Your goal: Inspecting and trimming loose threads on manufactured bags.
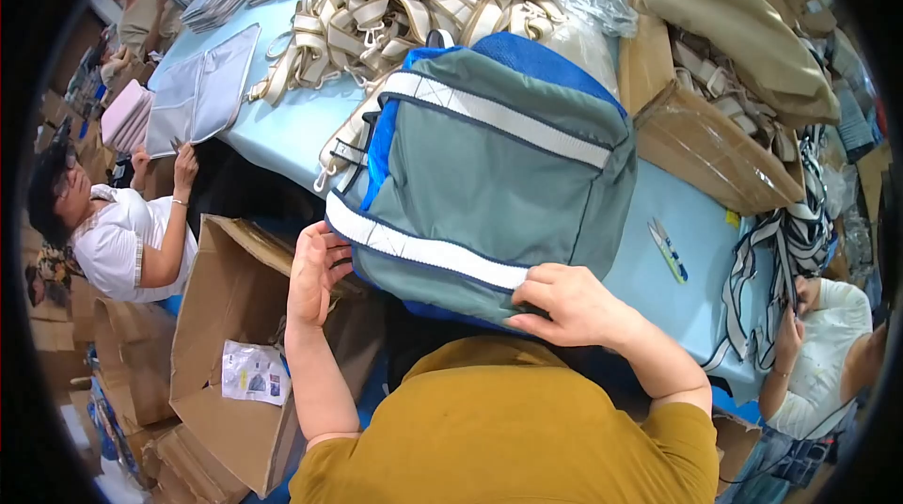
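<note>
A grey-green fabric bag (489, 165) with blue parts and two white webbing bands lies on the light blue table in front of me. My left hand (318, 271) is at its near left corner, fingers apart and resting against the side by the lower band. With thumb and fingers closed, my right hand (572, 305) grips the near edge of the bag at the right end of that band. Webbing ends and a white plastic hook (324, 175) stick out at the bag's left side. What lies beneath the bag is hidden.
Beige straps with hooks (404, 6) are heaped behind the bag. Scissors (668, 250) lie on the table (630, 307) to the right. A carton of straps (715, 147) stands at the far right, an open carton (221, 316) at my left. Co-workers sit on both sides.
</note>
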`<state>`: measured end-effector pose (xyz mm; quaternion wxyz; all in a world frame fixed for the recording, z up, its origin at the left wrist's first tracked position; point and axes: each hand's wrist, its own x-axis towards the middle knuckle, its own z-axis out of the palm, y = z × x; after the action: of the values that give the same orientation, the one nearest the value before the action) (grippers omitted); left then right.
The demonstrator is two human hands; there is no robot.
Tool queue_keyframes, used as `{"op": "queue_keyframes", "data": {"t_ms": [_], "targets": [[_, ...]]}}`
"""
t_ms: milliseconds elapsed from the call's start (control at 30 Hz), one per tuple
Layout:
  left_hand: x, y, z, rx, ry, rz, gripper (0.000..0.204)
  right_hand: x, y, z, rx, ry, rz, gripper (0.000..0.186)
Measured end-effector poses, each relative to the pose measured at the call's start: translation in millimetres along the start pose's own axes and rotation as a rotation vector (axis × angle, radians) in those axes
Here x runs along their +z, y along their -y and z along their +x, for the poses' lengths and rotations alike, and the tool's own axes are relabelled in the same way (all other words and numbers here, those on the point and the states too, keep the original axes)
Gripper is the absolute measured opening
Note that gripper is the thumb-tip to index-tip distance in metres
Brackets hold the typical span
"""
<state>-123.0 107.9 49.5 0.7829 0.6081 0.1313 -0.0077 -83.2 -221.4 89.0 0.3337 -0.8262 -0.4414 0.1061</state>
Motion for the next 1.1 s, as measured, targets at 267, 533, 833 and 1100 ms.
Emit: {"op": "queue_keyframes", "data": {"t_ms": [267,533,833,1100], "targets": [[12,1,6,-0.088,0.083,-0.239,0.057,-53,-26,15,0.221,-0.498,-0.148,0.011],[6,15,2,-0.164,0.118,-0.089,0.047,-93,-40,109,0.206,-0.640,-0.828,0.021],[14,52,-10,-0.157,0.153,-0.371,0.035,-117,-133,113,0.088,-0.667,-0.908,0.031],[-19,-43,27,0.201,-0.335,0.454,0.014,-70,-40,115,0.141,-0.726,-0.835,0.034]]}}
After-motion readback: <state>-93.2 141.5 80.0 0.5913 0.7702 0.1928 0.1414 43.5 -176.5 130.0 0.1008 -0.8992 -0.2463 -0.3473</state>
